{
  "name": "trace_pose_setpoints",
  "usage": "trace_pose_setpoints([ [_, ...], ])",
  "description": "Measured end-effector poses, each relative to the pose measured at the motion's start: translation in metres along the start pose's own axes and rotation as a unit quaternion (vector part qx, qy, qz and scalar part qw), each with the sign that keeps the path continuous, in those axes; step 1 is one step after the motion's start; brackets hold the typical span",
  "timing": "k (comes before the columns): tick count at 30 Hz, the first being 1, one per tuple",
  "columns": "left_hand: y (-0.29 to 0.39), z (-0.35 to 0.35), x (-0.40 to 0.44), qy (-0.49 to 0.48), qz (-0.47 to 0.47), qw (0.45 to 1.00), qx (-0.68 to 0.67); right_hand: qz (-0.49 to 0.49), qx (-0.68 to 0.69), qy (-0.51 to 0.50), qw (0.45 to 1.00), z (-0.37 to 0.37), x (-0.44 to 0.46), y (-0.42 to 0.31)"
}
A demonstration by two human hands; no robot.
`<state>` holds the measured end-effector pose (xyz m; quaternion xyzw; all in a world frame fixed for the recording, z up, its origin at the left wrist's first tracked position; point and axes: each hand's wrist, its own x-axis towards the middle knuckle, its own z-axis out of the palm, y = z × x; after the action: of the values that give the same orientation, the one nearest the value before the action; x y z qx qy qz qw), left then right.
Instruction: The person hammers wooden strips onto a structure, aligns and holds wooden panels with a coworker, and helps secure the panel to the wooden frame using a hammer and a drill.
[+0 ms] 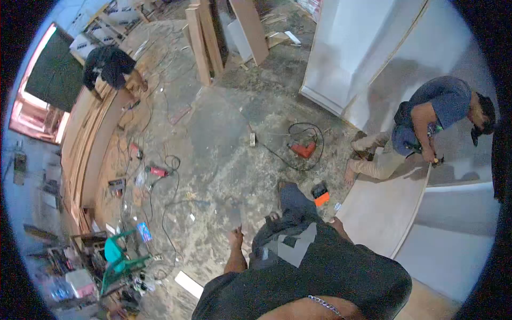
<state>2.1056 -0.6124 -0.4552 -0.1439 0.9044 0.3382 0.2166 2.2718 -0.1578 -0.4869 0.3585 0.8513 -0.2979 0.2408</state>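
Note:
My left hand (236, 238) hangs low over the dusty floor, its fingers curled; whatever lies in them is too small to make out. On the other side, my right hand (337, 225) is at the near left edge of a large pale wooden panel (386, 205), fingers closed on that edge and partly hidden by my sleeve. The panel leans slantwise beside a white cabinet-like structure. At its far edge a co-worker (434, 114) bends over, holding a hammer (438, 161). Close to my right hand, a black and orange object (320, 195) lies on the floor.
A red power tool (303, 150) with a coiled black cord lies ahead. Another red tool (158, 171) and cables lie left, near a green plastic chair (114, 261). Stacked boards (88, 154) line the left side, where another person (109, 66) bends. Upright planks (200, 45) stand ahead.

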Motion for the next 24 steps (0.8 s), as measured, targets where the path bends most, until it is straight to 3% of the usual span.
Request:
trace_pose_setpoints([
  [2,0.013,-0.007,0.014,-0.086,-0.075,0.992,0.062,-0.025,0.066,-0.009,0.997,0.027,0.032,0.023],
  [5,0.029,0.002,0.060,-0.074,-0.093,0.988,0.099,-0.015,0.137,-0.024,0.990,0.027,0.061,0.005],
  [7,0.053,0.004,0.088,-0.044,-0.155,0.987,0.017,-0.017,0.110,-0.029,0.993,0.009,0.108,-0.008],
  [10,0.008,0.051,0.189,0.003,-0.070,0.995,-0.070,-0.056,-0.002,-0.048,0.997,-0.019,0.190,-0.030],
  [13,0.131,0.000,0.260,-0.004,-0.009,0.994,-0.109,-0.200,-0.233,-0.055,0.950,-0.050,0.298,-0.064],
  [14,0.172,-0.009,0.286,0.011,0.064,0.986,-0.156,-0.238,-0.269,-0.031,0.933,-0.062,0.329,-0.087],
  [15,0.200,-0.011,0.314,0.009,0.076,0.984,-0.160,-0.253,-0.259,0.007,0.932,-0.079,0.356,-0.117],
  [17,0.253,-0.014,0.382,0.004,0.093,0.955,-0.283,-0.184,-0.081,0.103,0.974,-0.163,0.375,-0.222],
  [18,0.291,-0.029,0.398,0.002,0.132,0.978,-0.162,-0.163,0.017,0.155,0.974,-0.214,0.376,-0.286],
  [19,0.316,-0.034,0.424,0.001,0.142,0.976,-0.167,-0.163,0.016,0.166,0.972,-0.252,0.389,-0.330],
  [21,0.352,-0.034,0.474,-0.035,0.129,0.991,-0.009,-0.140,0.089,0.114,0.979,-0.314,0.423,-0.395],
  [22,0.382,-0.042,0.487,-0.033,0.170,0.979,0.111,-0.144,0.089,0.121,0.978,-0.339,0.440,-0.419],
  [23,0.406,-0.038,0.513,-0.028,0.176,0.978,0.106,-0.168,0.114,0.120,0.972,-0.361,0.461,-0.441],
  [24,0.427,-0.035,0.536,-0.029,0.122,0.987,0.101,-0.192,0.140,0.118,0.964,-0.382,0.483,-0.465],
])
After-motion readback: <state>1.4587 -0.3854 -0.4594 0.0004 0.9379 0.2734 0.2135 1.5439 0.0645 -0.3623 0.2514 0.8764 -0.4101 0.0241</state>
